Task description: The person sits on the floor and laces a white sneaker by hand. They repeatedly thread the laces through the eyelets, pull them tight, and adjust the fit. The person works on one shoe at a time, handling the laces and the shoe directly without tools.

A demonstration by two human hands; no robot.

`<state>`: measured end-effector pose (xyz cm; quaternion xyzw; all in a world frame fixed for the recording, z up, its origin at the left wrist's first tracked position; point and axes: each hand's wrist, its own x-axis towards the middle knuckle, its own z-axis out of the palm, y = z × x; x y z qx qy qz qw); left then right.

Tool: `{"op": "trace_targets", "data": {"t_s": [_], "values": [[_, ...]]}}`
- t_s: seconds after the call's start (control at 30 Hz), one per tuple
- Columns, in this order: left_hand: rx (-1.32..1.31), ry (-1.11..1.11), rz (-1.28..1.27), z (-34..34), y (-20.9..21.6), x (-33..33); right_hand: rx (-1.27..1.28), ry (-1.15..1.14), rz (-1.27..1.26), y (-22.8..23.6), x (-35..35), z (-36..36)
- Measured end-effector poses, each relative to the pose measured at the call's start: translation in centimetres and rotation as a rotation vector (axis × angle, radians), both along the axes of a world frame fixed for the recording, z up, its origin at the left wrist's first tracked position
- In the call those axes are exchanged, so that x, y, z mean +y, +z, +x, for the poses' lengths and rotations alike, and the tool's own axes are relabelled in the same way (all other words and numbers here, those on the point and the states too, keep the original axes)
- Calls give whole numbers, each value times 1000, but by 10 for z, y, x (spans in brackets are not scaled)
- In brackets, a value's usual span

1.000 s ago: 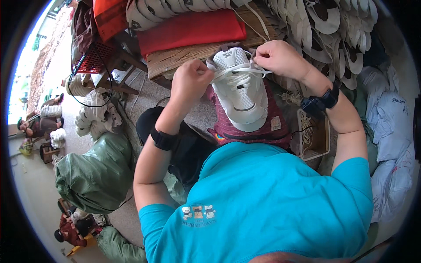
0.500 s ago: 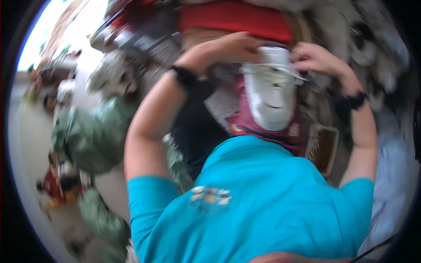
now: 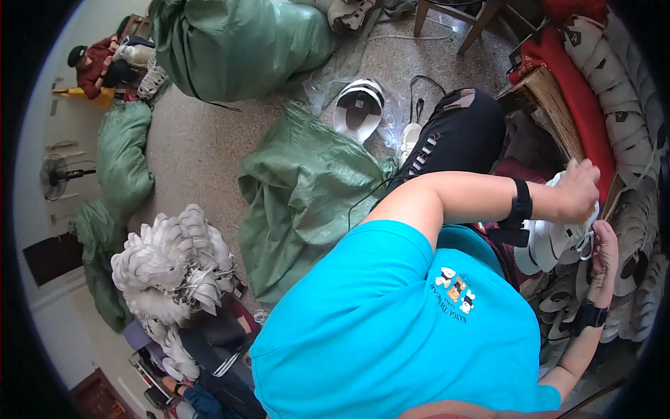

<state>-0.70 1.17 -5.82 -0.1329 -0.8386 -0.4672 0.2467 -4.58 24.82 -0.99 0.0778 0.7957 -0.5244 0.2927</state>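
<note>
A white shoe (image 3: pixel 548 243) rests over my lap at the right, partly covered by my left forearm. My left hand (image 3: pixel 579 194) is closed at its upper end, with fingers bunched around the tongue and lace area; exactly what they pinch is hidden. On the opposite edge of the shoe, my right hand (image 3: pixel 606 250) has its fingers curled against it, beside thin white laces (image 3: pixel 585 241). A dark band circles each of my wrists.
Stacked grey-white shoe pieces (image 3: pixel 614 84) line the right, beside red cloth (image 3: pixel 576 98) and a wooden board (image 3: pixel 551 105). A green sack (image 3: pixel 300 195) and a white shoe on plastic (image 3: pixel 359 112) lie on the floor. Two people work at the left, near bundled white pieces (image 3: pixel 174 258).
The view has swung, putting the shoe and hands at the right. My hands were on either side of the shoe's tongue; now the left reaches across it and the right holds its edge.
</note>
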Motion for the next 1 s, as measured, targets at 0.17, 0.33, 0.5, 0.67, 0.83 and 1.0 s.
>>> {"op": "trace_targets", "data": {"t_s": [0.17,0.33,0.5,0.67,0.83,1.0], "values": [[128,-143,86,33,27,13,224,-68,-48,15,-24,24],[172,-209,242,46,16,-8,532,-32,-160,56,-79,54],[69,-80,227,28,13,-70,645,-346,-180,44,-98,46],[-302,-234,452,9,-14,-66,361,-223,-188,-35,-59,43],[-568,-450,490,9,-23,-45,190,-229,-538,-19,-52,71],[-336,-615,562,37,42,-45,-147,-254,-1208,18,-33,83]]}}
